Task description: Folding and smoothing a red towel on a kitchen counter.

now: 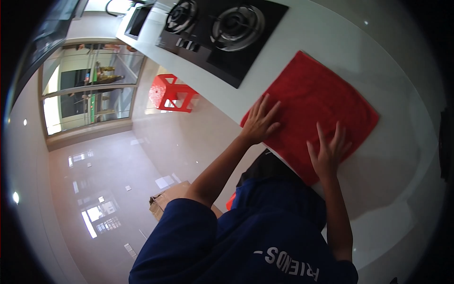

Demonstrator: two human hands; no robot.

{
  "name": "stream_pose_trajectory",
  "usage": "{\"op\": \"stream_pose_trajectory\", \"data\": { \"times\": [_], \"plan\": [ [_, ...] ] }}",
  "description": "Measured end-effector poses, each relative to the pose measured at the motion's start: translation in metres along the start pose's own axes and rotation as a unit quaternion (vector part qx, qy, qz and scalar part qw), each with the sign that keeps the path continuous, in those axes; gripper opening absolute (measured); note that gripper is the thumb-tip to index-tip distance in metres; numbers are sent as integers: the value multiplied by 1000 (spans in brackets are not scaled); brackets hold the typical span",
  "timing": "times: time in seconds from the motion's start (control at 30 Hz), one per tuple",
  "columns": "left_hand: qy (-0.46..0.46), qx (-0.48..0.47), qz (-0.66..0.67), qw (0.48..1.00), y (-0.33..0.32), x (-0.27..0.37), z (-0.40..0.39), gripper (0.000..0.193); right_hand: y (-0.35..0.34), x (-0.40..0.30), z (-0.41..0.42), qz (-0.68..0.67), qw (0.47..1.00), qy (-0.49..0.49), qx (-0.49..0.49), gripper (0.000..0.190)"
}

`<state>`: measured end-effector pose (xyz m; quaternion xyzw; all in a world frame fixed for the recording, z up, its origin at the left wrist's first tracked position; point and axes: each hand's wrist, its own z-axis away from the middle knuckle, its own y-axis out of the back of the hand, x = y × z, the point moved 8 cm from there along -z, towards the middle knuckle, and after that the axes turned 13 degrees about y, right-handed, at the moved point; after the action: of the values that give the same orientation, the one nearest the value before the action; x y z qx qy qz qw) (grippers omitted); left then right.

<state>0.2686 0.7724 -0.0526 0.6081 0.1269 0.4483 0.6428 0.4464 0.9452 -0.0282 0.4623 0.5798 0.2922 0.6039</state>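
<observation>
A red cloth towel [312, 88] lies spread out on the white countertop [276, 42], its near edge along the counter's front. My left hand [260, 120] rests on the towel's left side, fingers apart and palm down. Over the towel's lower right part is my right hand [328, 151], also with fingers spread; whether it touches the cloth I cannot tell. Neither hand grips anything. The towel looks mostly flat, with slight wrinkles in its middle.
A black gas hob [227, 32] with two burners is set into the counter beyond the towel. Farther off is a sink [138, 21]. A red plastic stool [172, 93] stands on the glossy floor, and a cardboard box [173, 195] sits near my left elbow.
</observation>
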Motion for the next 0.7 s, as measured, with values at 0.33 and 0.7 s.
{"op": "stream_pose_trajectory", "data": {
  "times": [0.33, 0.7],
  "plan": [
    [180, -60, -70, 979, -28, 19, -50, 92, -26, 34, -46, 163, 978, -129, -30, 76],
    [164, -10, -86, 983, -15, 17, -89, 91, -28, 41, -78, 176, 975, -133, -14, 75]
  ]
}}
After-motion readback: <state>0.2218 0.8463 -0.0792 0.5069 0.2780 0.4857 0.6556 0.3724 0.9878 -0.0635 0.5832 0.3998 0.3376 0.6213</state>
